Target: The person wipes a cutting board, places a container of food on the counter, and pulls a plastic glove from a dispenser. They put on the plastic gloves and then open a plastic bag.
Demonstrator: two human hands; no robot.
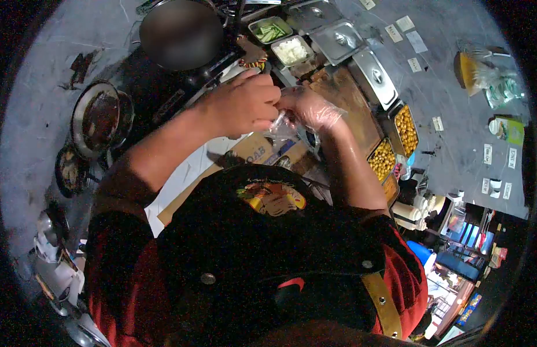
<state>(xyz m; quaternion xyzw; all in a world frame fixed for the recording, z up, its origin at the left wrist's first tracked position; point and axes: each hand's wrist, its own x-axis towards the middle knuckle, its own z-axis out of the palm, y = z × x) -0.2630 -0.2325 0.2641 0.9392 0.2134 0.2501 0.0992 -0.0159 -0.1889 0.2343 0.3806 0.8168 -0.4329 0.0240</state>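
Note:
My left hand (240, 103) is bare, its fingers curled toward the right hand at the middle of the view. My right hand (310, 108) wears a thin clear plastic glove that bunches at the wrist. Between and just below them hangs crumpled clear plastic (283, 126), which looks like another disposable glove. Both hands are closed around it; some fingertips are hidden behind each other and the plastic. Beneath them lie a cardboard piece (251, 149) with printed letters and a brown cutting board (352, 107).
A dark round pan (181, 34) sits on the stove at upper left, with more pans (98, 118) at left. Trays of sliced green vegetable (269, 32), white chopped food (291, 51) and yellow round pieces (383, 161) line the right. Lidded steel containers (377, 78) stand behind.

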